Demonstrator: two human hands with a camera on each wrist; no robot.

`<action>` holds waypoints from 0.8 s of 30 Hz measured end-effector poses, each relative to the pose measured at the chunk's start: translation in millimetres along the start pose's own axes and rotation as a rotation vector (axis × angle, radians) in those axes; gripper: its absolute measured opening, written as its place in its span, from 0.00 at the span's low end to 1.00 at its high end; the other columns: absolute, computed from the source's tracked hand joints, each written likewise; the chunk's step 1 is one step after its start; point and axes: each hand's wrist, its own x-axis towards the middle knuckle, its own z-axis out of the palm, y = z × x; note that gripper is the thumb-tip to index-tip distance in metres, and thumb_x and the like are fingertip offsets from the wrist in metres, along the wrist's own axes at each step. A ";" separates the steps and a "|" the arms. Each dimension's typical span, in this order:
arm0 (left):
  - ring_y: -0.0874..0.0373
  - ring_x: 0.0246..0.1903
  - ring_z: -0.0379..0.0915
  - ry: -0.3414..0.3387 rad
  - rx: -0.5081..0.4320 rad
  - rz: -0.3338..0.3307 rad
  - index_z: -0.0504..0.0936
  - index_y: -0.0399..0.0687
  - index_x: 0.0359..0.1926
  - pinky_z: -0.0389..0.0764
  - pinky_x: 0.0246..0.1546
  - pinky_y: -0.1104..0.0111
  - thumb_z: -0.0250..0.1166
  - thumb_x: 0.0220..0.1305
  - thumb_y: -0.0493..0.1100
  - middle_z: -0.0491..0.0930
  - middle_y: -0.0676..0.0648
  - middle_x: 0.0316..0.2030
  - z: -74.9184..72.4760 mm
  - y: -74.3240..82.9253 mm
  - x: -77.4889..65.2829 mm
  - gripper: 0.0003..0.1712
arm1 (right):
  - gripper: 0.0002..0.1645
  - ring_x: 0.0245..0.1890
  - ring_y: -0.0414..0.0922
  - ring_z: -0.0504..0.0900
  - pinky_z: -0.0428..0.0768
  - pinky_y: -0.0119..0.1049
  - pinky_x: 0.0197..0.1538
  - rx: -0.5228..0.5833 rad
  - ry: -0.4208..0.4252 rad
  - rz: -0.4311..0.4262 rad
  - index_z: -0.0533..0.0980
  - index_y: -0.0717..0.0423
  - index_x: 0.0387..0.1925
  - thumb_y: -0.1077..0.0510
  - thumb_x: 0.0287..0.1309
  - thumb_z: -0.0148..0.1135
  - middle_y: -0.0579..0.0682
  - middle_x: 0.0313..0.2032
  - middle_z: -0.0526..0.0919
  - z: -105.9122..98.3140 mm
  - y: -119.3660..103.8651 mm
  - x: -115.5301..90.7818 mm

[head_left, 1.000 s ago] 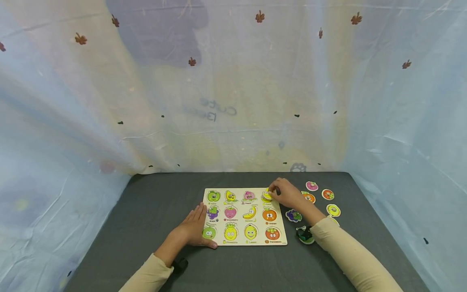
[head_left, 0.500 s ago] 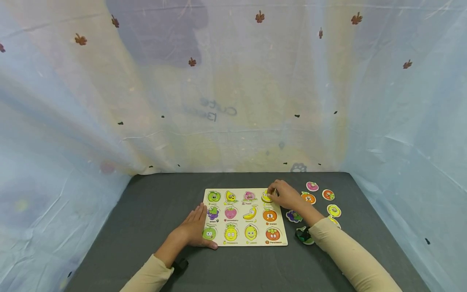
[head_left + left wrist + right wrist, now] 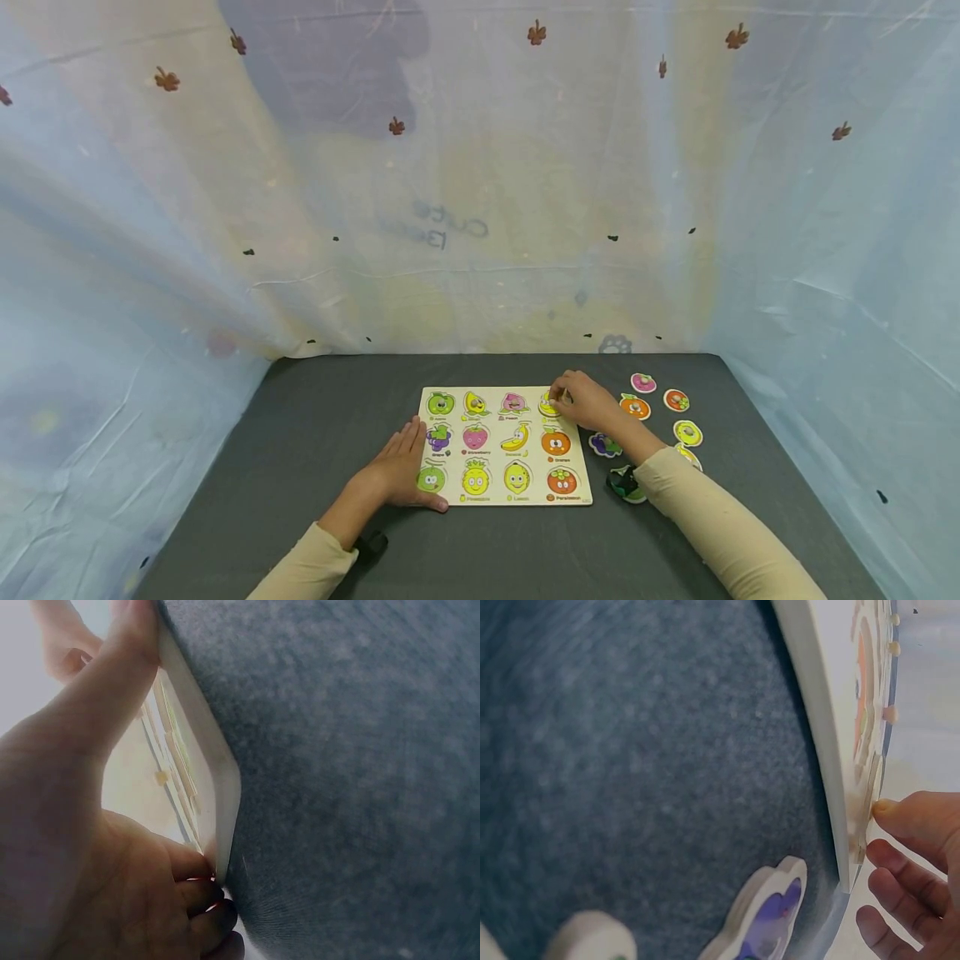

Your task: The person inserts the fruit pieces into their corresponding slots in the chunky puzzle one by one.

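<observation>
A pale wooden puzzle board (image 3: 495,456) printed with cartoon fruits lies on the dark table. My left hand (image 3: 396,468) lies with straight fingers along the board's left edge, its thumb at the lower left corner. In the left wrist view, that hand's fingertips (image 3: 214,919) meet the board's rim (image 3: 196,727). At the top right corner, my right hand (image 3: 591,403) pinches a yellow round fruit puzzle piece (image 3: 546,408) over its slot; the fingers partly hide it. The right wrist view shows the right thumb (image 3: 919,817) against that piece, with the other fingers curled beneath.
Loose puzzle pieces lie right of the board: grapes (image 3: 604,445), an orange (image 3: 635,407), a pink-purple one (image 3: 642,382), a red one (image 3: 676,400) and yellow ones (image 3: 687,432). A green-and-black item (image 3: 626,483) sits by the right forearm. Curtains surround the table.
The yellow piece, offset above its printed slot a second ago, now sits lower and more in line with it. My right hand has dropped slightly. My left hand has stayed put.
</observation>
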 end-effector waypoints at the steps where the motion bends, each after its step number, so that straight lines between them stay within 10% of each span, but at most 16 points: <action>1: 0.37 0.85 0.34 -0.007 0.003 -0.003 0.42 0.30 0.85 0.43 0.84 0.45 0.82 0.44 0.77 0.36 0.31 0.85 -1.3 1.1 -0.8 0.88 | 0.03 0.42 0.46 0.76 0.81 0.46 0.47 -0.002 -0.002 0.002 0.86 0.52 0.42 0.56 0.73 0.70 0.47 0.39 0.80 0.2 -0.1 0.3; 24: 0.36 0.85 0.37 -0.035 0.016 -0.029 0.43 0.28 0.84 0.46 0.83 0.45 0.84 0.47 0.72 0.38 0.30 0.85 -18.3 17.6 -11.5 0.85 | 0.03 0.43 0.49 0.79 0.82 0.47 0.47 0.012 -0.006 -0.034 0.86 0.53 0.41 0.58 0.73 0.70 0.50 0.41 0.81 -1.7 -0.9 0.2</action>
